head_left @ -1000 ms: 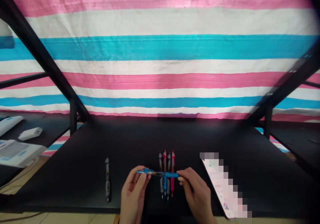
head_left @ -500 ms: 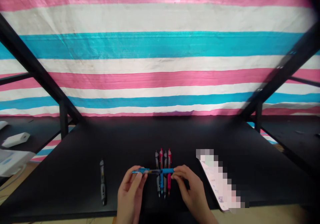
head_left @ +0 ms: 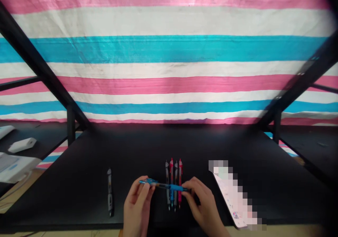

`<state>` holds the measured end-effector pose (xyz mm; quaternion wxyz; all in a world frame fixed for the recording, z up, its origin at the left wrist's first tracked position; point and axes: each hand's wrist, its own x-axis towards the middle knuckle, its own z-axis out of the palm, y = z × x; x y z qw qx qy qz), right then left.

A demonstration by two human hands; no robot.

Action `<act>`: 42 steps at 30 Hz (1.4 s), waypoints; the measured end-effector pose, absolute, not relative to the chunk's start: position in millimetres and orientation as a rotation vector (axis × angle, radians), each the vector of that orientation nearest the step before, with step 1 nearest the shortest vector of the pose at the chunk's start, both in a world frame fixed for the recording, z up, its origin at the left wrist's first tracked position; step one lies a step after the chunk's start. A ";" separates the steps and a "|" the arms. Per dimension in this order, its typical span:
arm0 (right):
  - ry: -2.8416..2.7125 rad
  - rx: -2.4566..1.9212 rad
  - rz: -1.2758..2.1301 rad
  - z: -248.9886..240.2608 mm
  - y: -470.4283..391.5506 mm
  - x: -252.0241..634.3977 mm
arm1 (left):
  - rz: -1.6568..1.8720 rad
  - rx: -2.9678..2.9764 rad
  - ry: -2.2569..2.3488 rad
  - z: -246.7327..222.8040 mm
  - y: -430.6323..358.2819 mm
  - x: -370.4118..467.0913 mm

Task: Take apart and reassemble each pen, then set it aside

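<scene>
A blue pen point(head_left: 162, 185) with a clear barrel is held crosswise between my two hands. My left hand point(head_left: 139, 198) pinches its clip end. My right hand point(head_left: 200, 200) is closed at the opposite end, just past the blue grip, where a small dark part shows between the fingertips. Beneath the held pen, several pens lie side by side on the black table: a grey pen point(head_left: 167, 194) at the left, a pink pen point(head_left: 180, 170) at the right, others between them. My fingers and the blue pen partly cover this row.
Another grey pen point(head_left: 110, 193) lies alone to the left on the black table point(head_left: 137, 145). A pale flat object point(head_left: 229, 201), partly pixelated, lies at the right. Black frame bars point(head_left: 50, 78) rise on both sides. White devices point(head_left: 22, 144) stand at the far left.
The blue pen has tilted, its grip end now lower. My right fingers have slid outward to its end, exposing the grip and a dark part. The view has shifted slightly.
</scene>
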<state>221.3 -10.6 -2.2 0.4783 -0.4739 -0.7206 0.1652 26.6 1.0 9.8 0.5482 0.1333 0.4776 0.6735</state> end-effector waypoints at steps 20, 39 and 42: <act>-1.847 -1.118 0.045 -7.9 -9.0 200.0 | 1.685 0.283 1.065 12.8 -0.5 33.7; -1.624 -1.133 0.361 -32.5 -8.2 188.1 | 1.872 0.533 1.079 22.0 3.9 -16.0; -1.581 -1.166 0.339 -46.0 -8.1 193.9 | 1.883 0.606 1.163 17.1 7.2 -39.9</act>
